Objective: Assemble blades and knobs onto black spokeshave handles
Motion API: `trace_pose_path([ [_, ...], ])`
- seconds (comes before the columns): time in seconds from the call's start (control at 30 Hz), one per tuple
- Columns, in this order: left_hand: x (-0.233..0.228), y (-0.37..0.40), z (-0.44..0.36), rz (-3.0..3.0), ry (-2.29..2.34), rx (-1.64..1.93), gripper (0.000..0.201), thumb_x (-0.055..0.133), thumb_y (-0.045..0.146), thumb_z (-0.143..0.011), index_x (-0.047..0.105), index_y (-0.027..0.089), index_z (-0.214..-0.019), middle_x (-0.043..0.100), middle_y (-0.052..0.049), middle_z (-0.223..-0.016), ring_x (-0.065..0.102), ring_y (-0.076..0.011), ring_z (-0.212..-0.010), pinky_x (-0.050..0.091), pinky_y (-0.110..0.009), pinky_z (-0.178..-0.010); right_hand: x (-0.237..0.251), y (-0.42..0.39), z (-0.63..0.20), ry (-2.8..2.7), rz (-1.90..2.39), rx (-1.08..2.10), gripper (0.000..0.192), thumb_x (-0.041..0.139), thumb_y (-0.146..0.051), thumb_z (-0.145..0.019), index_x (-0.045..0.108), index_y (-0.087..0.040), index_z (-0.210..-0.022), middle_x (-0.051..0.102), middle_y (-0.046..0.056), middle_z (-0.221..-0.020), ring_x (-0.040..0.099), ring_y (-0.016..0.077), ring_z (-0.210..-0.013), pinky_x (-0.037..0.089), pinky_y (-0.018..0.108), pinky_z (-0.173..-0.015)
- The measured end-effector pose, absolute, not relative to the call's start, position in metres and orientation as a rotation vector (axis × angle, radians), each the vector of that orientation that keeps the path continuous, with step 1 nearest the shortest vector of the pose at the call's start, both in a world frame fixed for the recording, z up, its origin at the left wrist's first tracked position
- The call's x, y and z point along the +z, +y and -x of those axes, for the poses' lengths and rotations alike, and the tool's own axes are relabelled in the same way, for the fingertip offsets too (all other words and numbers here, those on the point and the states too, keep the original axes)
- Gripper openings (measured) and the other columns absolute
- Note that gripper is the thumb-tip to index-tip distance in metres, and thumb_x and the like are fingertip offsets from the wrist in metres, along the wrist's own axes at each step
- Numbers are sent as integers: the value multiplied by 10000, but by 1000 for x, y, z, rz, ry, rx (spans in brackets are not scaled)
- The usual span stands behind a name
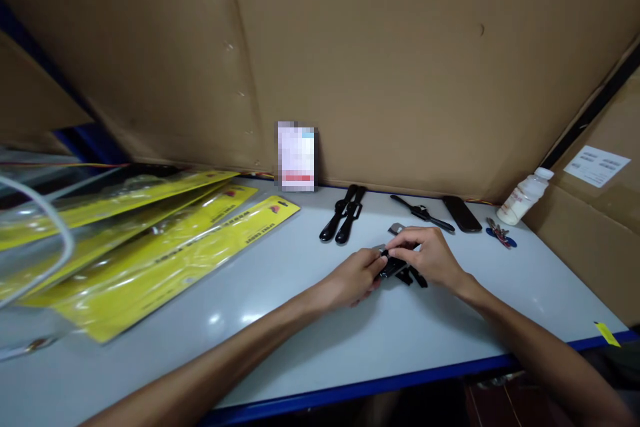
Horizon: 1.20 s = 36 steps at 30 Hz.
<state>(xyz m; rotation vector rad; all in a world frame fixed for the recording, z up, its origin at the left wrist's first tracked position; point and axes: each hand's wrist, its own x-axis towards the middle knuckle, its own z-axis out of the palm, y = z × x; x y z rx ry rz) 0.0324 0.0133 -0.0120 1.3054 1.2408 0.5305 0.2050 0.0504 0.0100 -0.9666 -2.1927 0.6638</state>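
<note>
My left hand (356,276) and my right hand (431,255) meet over the middle of the grey table (280,320). Together they grip a small black watch (395,267) with a dark body and short strap ends sticking out below my right fingers. Just behind my hands lies a small grey square piece (397,229). Two black watch straps (344,213) lie side by side farther back.
Yellow plastic packets (165,247) are stacked at the left. At the back right lie another black watch (423,213), a dark flat phone (461,213), keys (500,233) and a white bottle (525,196). Cardboard walls (400,60) surround the table; its blue edge runs along the front.
</note>
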Motion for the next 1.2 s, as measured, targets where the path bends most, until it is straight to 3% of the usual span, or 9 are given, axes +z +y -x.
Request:
trace_pose_path([
  [0.27, -9, 14, -28, -1266, 1205, 467, 284, 315, 308, -991, 401, 212, -738, 384, 74, -558, 263, -54, -391, 169, -172, -357, -4, 40, -197, -2402, 682, 94, 226, 530, -79, -920, 733, -145, -846, 668, 75, -833, 589, 182, -781, 463, 304, -715],
  [0.53, -10, 15, -25, -1194, 1128, 473, 214, 398, 351, -972, 408, 222, -802, 396, 72, -601, 266, -57, -424, 158, -176, -387, 5, 42, -194, -2318, 978, 426, 171, 638, -62, -831, 722, -199, -773, 620, 6, -743, 578, 135, -690, 436, 262, -642],
  [0.73, -9, 15, -22, -1149, 1081, 475, 187, 399, 335, -969, 407, 221, -822, 401, 71, -609, 251, -57, -428, 148, -178, -388, 3, 44, -193, -2213, 1048, 642, 132, 686, -99, -790, 629, -187, -710, 631, -18, -679, 566, 120, -629, 419, 252, -616],
  [1.2, -12, 17, -19, -1105, 1026, 527, 159, 437, 301, -936, 414, 210, -808, 398, 74, -597, 229, -47, -425, 129, -173, -384, -2, 49, -194, -2304, 946, 353, 185, 642, -140, -882, 580, -199, -719, 615, 0, -722, 531, 168, -760, 404, 294, -722],
])
